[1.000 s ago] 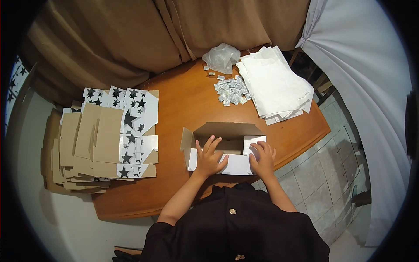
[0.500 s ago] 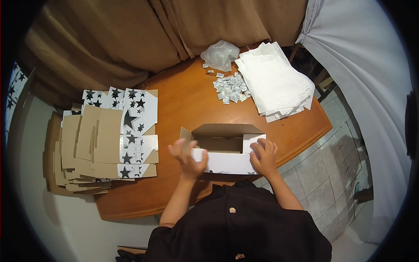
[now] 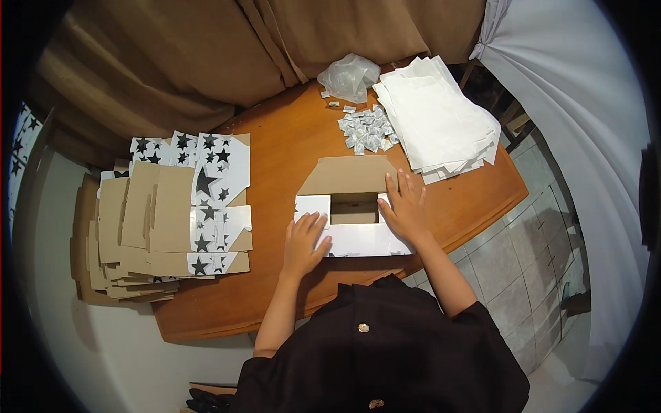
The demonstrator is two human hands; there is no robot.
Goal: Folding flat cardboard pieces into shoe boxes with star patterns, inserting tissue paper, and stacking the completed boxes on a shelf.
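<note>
On the wooden desk (image 3: pixel 282 158), resting left grip (image 3: pixel 303 242) and right grip (image 3: pixel 407 210), both unclenched, on a cardboard box (image 3: pixel 361 239), probably light, stiff but crushable, best held by both ends.

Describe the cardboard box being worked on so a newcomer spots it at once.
On the wooden table, find the near edge by the dark shirt. There sits the cardboard box, mostly white outside and brown inside, its far flap unfolded. Unlike the star-printed cardboard pieces stacked to its left, it stands folded into shape around an open hollow.
</note>
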